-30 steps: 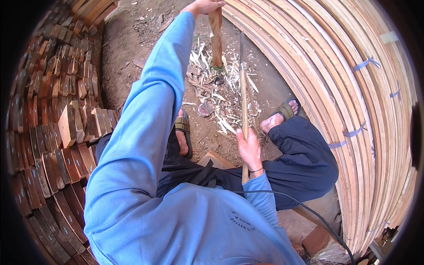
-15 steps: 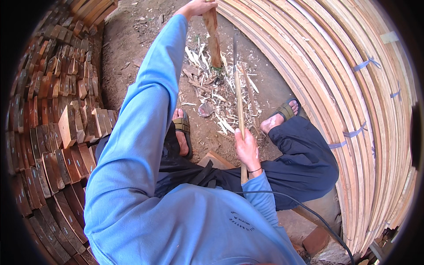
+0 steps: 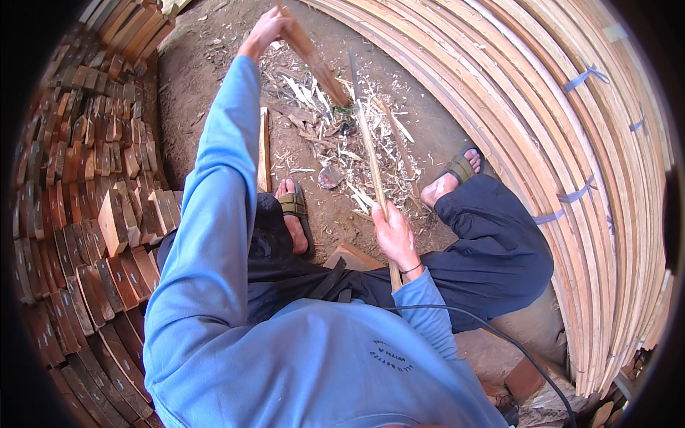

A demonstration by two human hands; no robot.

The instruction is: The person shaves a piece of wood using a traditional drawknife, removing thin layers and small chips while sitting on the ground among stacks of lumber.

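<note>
Near the top of the view, my left hand point(image 3: 265, 34) is closed around the upper part of a rough wooden board point(image 3: 314, 60). The board leans, its lower end down among pale wood chips point(image 3: 335, 153). Lower right of centre, my right hand point(image 3: 394, 237) grips the long wooden handle of a chopping blade point(image 3: 369, 153). Its narrow dark metal end points away from me, close beside the board's lower end. Seen edge-on, the blade's exact shape is unclear, and I cannot tell whether it touches the board.
Stacked boards point(image 3: 107, 150) line the left side. Long bent planks tied with strips point(image 3: 499, 107) curve along the right. My sandalled feet point(image 3: 296, 214) flank the chips. A thin wood strip point(image 3: 264, 153) lies beside my left arm. A black cable point(image 3: 492, 328) crosses near my right thigh.
My left hand has moved left, tilting the board's top that way. The blade tool's far end has also swung slightly left, while my right hand has stayed nearly in place.
</note>
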